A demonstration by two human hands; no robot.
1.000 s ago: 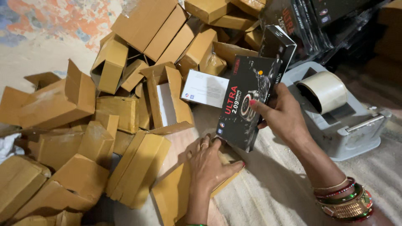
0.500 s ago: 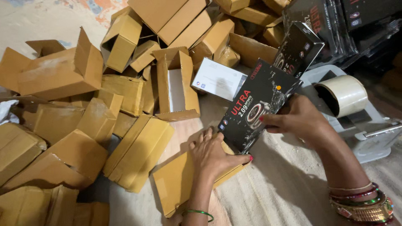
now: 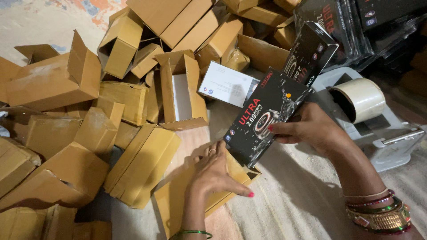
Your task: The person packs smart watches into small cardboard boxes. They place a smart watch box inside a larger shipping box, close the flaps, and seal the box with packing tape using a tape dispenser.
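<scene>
Right hand: grips black product box, tilted; left hand: spread flat on cardboard box just below it; tape dispenser right of it.

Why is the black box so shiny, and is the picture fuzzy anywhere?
Head view: light glints off the glossy black box in the right hand; the left hand casts a soft shadow on the flat cardboard box; the top right corner is dark; everything looks fairly sharp.

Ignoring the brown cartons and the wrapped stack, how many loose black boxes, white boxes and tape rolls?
Black boxes: 2, one held by the right hand
White box: 1
Tape roll: 1
Total: 4
</scene>
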